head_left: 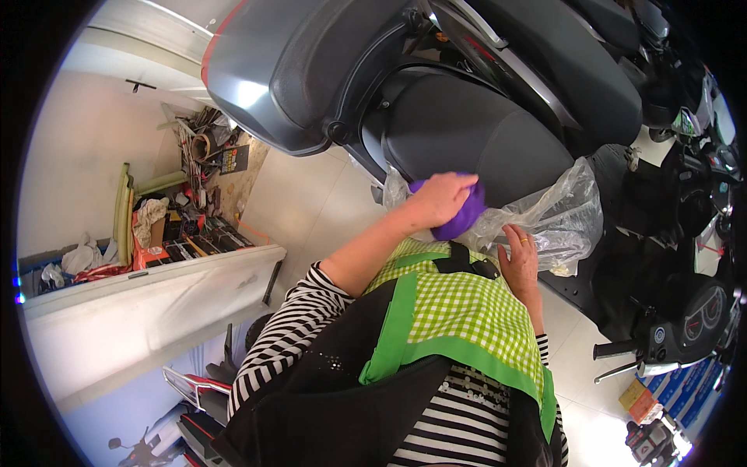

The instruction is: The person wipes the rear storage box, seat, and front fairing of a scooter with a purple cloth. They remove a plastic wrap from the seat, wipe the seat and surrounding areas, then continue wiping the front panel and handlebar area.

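In my left hand (442,201) is a bunched purple cloth (467,216), gripped against the near side of a black scooter seat (447,128). Crumpled clear plastic wrap (564,222) hangs along the seat's lower edge, on both sides of the cloth. My right hand (520,261) rests against this plastic, fingers stretched out and a little apart, with a ring on one of them. The side panel behind the cloth and plastic is mostly hidden.
A grey rear box (268,78) rises behind the seat. The handlebar grip (615,350) and round gauges (704,313) are at the right. On the left, a white counter (156,292) borders shelves of boxes and tools. More scooters crowd the far right.
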`<state>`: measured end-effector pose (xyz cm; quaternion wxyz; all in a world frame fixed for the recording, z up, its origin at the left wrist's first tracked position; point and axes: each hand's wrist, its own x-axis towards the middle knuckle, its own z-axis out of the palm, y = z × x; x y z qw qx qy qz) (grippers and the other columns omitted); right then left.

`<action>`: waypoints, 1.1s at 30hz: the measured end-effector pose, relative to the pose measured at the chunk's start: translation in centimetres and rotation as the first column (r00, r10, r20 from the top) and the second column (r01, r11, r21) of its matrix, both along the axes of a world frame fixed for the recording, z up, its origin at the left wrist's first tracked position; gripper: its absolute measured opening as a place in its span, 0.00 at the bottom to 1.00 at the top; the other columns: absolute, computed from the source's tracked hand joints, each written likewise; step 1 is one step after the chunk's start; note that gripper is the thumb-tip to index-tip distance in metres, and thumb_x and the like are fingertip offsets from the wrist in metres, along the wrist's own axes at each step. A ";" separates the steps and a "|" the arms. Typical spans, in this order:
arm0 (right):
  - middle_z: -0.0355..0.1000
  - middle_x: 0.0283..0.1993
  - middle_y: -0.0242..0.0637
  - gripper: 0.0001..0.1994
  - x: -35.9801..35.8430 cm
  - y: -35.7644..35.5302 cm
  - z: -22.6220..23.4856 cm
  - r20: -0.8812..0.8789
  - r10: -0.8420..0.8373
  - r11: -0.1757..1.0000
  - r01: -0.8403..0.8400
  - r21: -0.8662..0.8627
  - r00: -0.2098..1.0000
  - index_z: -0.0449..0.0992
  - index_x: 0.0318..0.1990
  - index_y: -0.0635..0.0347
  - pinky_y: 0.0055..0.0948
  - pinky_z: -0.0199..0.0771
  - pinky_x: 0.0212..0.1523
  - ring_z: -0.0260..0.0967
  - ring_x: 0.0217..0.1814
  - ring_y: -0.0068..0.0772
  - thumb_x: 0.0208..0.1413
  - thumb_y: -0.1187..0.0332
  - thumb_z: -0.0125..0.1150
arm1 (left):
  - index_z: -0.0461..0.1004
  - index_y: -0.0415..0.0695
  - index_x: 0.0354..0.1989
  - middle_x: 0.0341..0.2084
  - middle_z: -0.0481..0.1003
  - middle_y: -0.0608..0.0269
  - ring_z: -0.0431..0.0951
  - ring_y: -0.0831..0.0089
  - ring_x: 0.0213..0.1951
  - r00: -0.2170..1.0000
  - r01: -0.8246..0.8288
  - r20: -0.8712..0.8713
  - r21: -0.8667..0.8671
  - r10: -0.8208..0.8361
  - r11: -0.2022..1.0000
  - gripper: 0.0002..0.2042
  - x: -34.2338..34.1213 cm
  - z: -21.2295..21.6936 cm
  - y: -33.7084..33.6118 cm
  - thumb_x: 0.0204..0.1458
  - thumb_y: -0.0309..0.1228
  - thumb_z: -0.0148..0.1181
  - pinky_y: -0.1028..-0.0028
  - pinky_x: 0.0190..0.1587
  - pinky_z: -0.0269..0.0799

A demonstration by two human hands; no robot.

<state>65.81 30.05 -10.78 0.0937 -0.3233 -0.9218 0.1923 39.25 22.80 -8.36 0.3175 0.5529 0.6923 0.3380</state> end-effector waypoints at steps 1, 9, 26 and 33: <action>0.70 0.57 0.43 0.26 0.1 -0.2 0.0 -0.021 -0.003 1.000 0.003 0.002 1.000 0.70 0.58 0.57 0.46 0.68 0.56 0.67 0.56 0.51 0.49 0.74 0.64 | 0.72 0.42 0.56 0.46 0.76 0.46 0.75 0.47 0.50 0.990 -0.047 0.134 0.118 0.031 0.992 0.17 -1.0 0.7 0.6 0.58 0.29 0.51 0.60 0.59 0.69; 0.70 0.56 0.45 0.26 1.7 -1.9 -0.1 -0.030 -0.147 0.988 0.148 0.031 0.989 0.70 0.59 0.56 0.45 0.67 0.58 0.66 0.58 0.52 0.49 0.74 0.64 | 0.60 0.55 0.67 0.61 0.64 0.54 0.66 0.44 0.58 0.832 -0.378 -0.389 0.123 0.395 0.918 0.30 -11.0 -2.7 2.8 0.54 0.22 0.50 0.55 0.60 0.66; 0.73 0.51 0.39 0.21 3.1 -4.9 -1.7 -0.031 -0.312 0.950 0.312 -0.007 0.950 0.74 0.53 0.55 0.42 0.71 0.53 0.69 0.54 0.46 0.49 0.74 0.63 | 0.62 0.54 0.66 0.57 0.63 0.47 0.73 0.51 0.47 0.758 0.247 -0.607 -0.068 -0.237 0.967 0.31 0.8 -6.0 2.3 0.48 0.26 0.55 0.60 0.41 0.80; 0.74 0.50 0.38 0.19 3.4 -7.2 -1.2 -0.040 -0.462 0.887 0.461 -0.023 0.886 0.75 0.51 0.55 0.41 0.73 0.52 0.70 0.52 0.45 0.49 0.74 0.62 | 0.78 0.58 0.51 0.52 0.70 0.68 0.71 0.67 0.47 0.493 0.773 -0.752 0.147 -0.438 0.617 0.19 2.3 -6.0 9.5 0.51 0.30 0.52 0.64 0.44 0.68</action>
